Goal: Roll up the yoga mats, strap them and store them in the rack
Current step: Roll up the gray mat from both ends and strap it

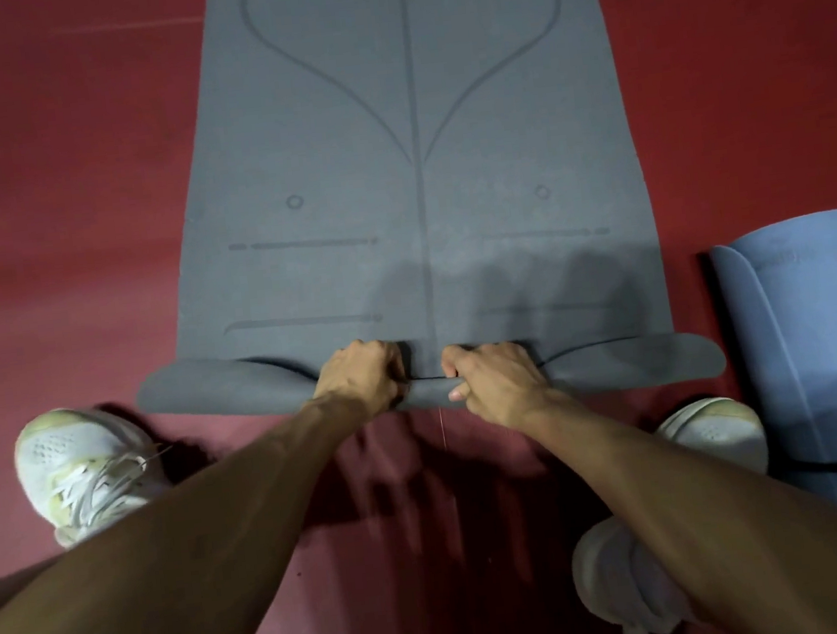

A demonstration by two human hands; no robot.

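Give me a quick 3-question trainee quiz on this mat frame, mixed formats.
1. True or false: the grey mat is fully rolled.
2. Which hand's grip sits left of the mat's centre line: A) left hand B) right hand?
3. Fill in: the strapped, rolled blue mat lies to the person's ____.

Key: 1 false, only the near end is rolled; 2 A; 3 right.

Dark red floor (61, 225), faint seam lines, dim light, soft shadows.
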